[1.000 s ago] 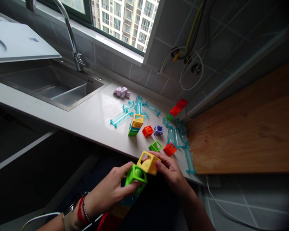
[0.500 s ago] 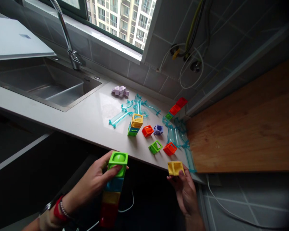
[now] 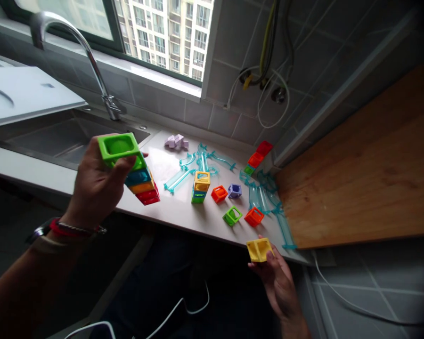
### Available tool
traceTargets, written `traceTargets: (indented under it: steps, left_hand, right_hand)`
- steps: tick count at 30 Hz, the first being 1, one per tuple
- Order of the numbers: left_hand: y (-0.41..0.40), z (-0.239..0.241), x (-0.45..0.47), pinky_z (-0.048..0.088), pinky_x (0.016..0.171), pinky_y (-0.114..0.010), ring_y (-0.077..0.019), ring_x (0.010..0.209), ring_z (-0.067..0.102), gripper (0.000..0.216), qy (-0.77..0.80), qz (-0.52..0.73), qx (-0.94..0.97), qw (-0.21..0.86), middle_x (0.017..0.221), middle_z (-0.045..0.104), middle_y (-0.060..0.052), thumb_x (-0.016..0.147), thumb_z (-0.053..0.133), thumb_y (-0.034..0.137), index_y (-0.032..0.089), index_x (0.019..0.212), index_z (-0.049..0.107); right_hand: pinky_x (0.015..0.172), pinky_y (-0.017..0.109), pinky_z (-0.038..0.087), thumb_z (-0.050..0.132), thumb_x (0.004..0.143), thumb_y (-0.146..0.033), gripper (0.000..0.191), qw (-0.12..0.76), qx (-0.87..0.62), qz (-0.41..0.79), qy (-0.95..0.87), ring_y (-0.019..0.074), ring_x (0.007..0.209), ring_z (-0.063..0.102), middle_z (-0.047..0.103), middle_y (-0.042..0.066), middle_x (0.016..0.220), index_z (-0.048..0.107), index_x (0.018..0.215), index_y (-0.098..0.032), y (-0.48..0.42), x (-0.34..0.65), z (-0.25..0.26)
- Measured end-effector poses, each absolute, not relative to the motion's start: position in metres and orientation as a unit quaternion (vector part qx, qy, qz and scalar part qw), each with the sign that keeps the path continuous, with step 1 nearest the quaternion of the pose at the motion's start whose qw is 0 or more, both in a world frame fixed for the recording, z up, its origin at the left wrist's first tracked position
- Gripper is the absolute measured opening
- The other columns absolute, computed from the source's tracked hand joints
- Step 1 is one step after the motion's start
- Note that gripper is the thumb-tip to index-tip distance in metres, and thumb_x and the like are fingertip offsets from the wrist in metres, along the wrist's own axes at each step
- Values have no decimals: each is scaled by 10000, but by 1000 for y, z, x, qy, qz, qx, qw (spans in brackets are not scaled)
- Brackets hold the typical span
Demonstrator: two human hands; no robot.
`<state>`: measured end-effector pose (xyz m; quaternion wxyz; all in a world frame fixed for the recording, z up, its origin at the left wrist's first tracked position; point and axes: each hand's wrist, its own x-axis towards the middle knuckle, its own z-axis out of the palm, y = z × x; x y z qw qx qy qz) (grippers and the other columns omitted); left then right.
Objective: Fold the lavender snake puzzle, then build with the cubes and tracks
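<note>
My left hand (image 3: 95,186) is raised over the counter's front edge and closed round a stack of cubes (image 3: 130,167): green on top, then blue, yellow and red. My right hand (image 3: 277,282) sits low at the counter's near edge, fingertips pinching a hollow yellow cube (image 3: 258,249). On the white counter (image 3: 144,209) between them stand a short yellow-over-green stack (image 3: 199,186), an orange cube (image 3: 219,193), a purple cube (image 3: 234,190), a green cube (image 3: 232,215) and a red cube (image 3: 253,216).
Clear teal track pieces (image 3: 205,162) lie behind the cubes and along the wooden board (image 3: 367,183) at right. A lilac piece (image 3: 176,141) lies near the wall. The steel sink (image 3: 56,136) and tap (image 3: 88,56) are at left; a white cable (image 3: 183,306) hangs below.
My left hand has lifted the cube stack up and to the left, from below the counter edge to above it. My right hand took the yellow cube off the stack and holds it at the edge.
</note>
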<state>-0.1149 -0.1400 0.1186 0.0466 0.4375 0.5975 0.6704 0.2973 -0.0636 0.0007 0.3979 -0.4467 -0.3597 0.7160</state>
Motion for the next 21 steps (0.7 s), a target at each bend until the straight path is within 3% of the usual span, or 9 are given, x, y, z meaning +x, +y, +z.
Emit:
traceTargets:
  steps: [5, 13, 17, 21]
  left_hand:
    - [-117, 93, -152, 608, 871, -332, -258, 1026, 750, 700, 592, 663, 450, 81, 1173, 721, -80, 892, 785, 442, 92, 1431, 505]
    - [-109, 58, -173, 563, 854, -256, -180, 989, 721, 514, 602, 681, 398, 126, 1125, 749, -41, 945, 726, 444, 96, 1270, 530]
    - [-111, 56, -171, 511, 945, -235, -162, 1082, 671, 534, 609, 669, 396, 156, 1201, 703, -14, 962, 686, 482, 126, 1316, 504]
    - [-114, 54, -164, 494, 984, -242, -156, 1071, 655, 544, 617, 647, 401, 200, 1146, 672, 23, 931, 737, 442, 170, 1327, 481]
  right_hand:
    - [780, 332, 665, 869, 786, -472, 535, 398, -467, 705, -356, 194, 902, 694, 726, 31, 1197, 712, 1266, -293, -63, 309, -1]
    - [778, 316, 663, 838, 828, -439, 510, 409, -470, 710, -328, 209, 974, 674, 707, 37, 1251, 703, 1301, -303, -66, 317, -9]
    - [769, 309, 662, 846, 813, -449, 516, 408, -472, 712, -324, 219, 977, 676, 707, 42, 1250, 715, 1287, -293, -67, 314, -11]
    - [765, 297, 656, 849, 812, -454, 529, 404, -466, 718, -322, 205, 939, 681, 720, 46, 1236, 710, 1295, -290, -67, 313, -10]
